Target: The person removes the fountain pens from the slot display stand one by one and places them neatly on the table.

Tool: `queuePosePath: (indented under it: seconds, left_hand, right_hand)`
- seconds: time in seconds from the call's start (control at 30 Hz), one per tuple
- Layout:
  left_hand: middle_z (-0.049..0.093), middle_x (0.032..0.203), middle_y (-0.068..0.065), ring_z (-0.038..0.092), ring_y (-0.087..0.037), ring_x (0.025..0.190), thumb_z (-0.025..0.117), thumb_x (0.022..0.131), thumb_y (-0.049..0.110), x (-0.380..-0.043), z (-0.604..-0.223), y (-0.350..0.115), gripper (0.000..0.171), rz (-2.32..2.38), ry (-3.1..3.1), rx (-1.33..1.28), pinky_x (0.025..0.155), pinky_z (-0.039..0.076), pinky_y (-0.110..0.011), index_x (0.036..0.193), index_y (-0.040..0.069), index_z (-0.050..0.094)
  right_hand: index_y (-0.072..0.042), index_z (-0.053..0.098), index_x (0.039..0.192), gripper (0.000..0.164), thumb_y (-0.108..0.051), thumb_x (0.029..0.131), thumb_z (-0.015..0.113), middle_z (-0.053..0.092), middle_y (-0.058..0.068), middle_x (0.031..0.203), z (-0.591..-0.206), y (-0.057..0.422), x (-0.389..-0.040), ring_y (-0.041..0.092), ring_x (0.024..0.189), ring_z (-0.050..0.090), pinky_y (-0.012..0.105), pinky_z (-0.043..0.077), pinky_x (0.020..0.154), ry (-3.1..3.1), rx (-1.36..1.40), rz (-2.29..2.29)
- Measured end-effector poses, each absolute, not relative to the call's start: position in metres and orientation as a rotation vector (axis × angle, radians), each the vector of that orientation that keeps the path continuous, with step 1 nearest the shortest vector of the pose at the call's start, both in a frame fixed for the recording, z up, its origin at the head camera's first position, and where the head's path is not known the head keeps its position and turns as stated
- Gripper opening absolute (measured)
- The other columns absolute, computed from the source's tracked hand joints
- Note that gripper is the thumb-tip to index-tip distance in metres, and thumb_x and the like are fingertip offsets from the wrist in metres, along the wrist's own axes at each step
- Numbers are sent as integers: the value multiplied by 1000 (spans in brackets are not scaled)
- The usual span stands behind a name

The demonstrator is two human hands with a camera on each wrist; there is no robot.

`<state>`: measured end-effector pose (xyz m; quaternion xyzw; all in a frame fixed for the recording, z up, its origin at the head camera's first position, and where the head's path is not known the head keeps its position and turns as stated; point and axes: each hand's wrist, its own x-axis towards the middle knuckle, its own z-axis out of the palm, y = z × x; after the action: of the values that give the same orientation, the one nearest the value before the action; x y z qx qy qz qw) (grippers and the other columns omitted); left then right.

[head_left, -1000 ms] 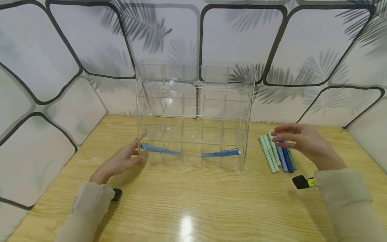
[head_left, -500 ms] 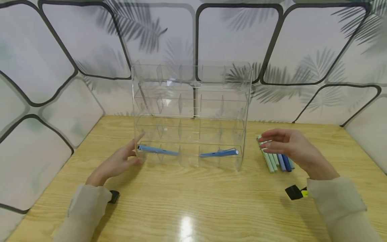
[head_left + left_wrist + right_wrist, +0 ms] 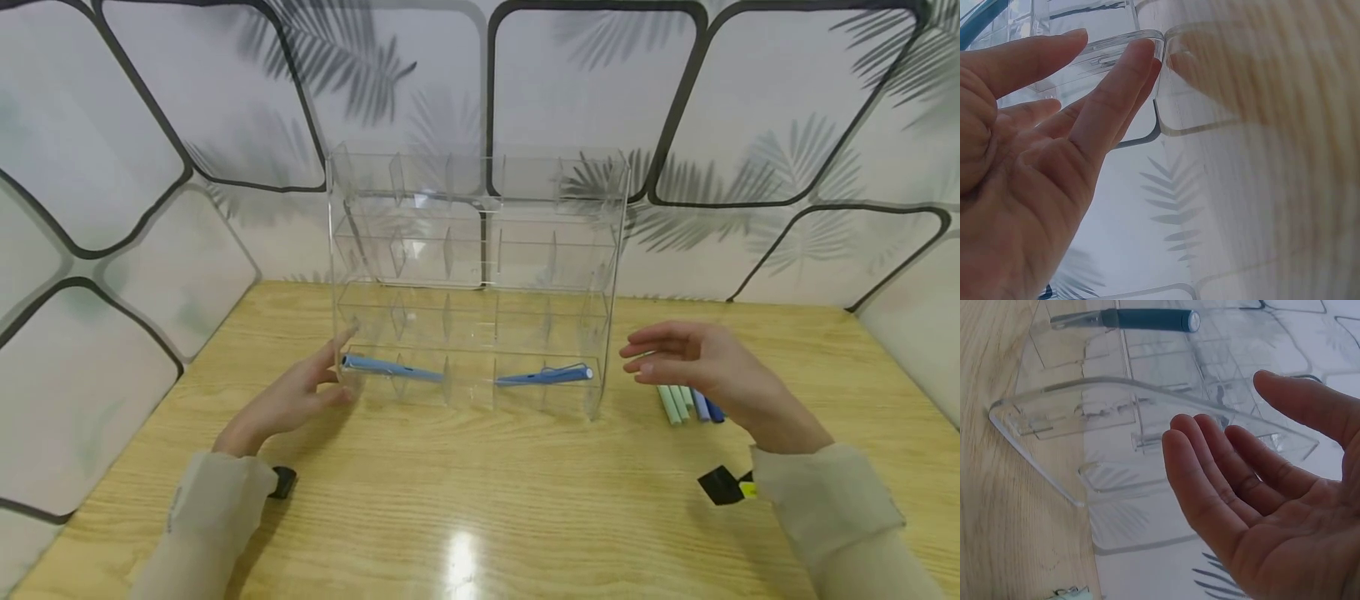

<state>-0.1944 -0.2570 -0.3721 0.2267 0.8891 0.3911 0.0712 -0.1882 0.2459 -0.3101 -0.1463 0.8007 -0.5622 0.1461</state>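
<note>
A clear acrylic rack (image 3: 472, 325) with tiered, divided compartments stands on the wooden table. Two blue pens lie in its lowest tier: the left pen (image 3: 393, 367) slants down to the right, the right pen (image 3: 546, 375) has its clip uppermost. My left hand (image 3: 288, 408) is at the rack's left side, fingers extended, fingertips right at the clear edge in the left wrist view. To the right of the rack hovers my right hand (image 3: 701, 367), fingers relaxed and holding nothing. In the right wrist view its palm faces the rack's side panel (image 3: 1122, 387).
Beneath and behind the right hand lies a row of pens, light green pens (image 3: 673, 405) and blue pens (image 3: 708, 408), partly hidden by it. A patterned backdrop (image 3: 585, 100) with leaf prints rises behind the table (image 3: 420, 492).
My right hand has moved left from over the row of pens toward the rack's right side. My left hand stays at the rack's left side, and both blue pens stay in the rack.
</note>
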Motion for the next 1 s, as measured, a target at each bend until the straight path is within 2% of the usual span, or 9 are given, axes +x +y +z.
queuePosePath:
  seconds: [0.13, 0.53, 0.73, 1.0]
  left_hand:
    - [19, 158, -39, 52, -58, 120, 61, 100, 0, -194, -373, -257, 85, 1184, 2663, 679, 93, 49, -63, 163, 5, 6]
    - [19, 159, -37, 52, -57, 121, 61, 99, -1, -193, -372, -254, 85, 1185, 2655, 655, 92, 51, -61, 163, 4, 6]
    - [22, 158, -37, 53, -57, 121, 62, 100, 0, -193, -370, -254, 85, 1169, 2666, 652, 91, 51, -61, 163, 5, 6]
    - [23, 157, -38, 54, -57, 120, 62, 99, -2, -194, -371, -255, 85, 1174, 2674, 663, 91, 52, -60, 163, 4, 7]
  right_hand:
    - [12, 47, 140, 51, -6, 97, 68, 67, 7, 124, -310, 239, -185, 17, 107, 69, 29, 55, 90, 2292, -459, -1628]
    - [13, 52, 136, 44, -2, 98, 66, 64, 19, 128, -317, 222, -182, 16, 108, 69, 29, 54, 91, 2228, -576, -1655]
    - [13, 50, 138, 47, -5, 98, 66, 62, 22, 131, -319, 215, -179, 17, 109, 68, 30, 54, 92, 2218, -530, -1646]
    - [13, 43, 145, 53, -6, 100, 64, 58, 27, 135, -324, 199, -177, 24, 113, 67, 34, 55, 91, 2203, -546, -1579]
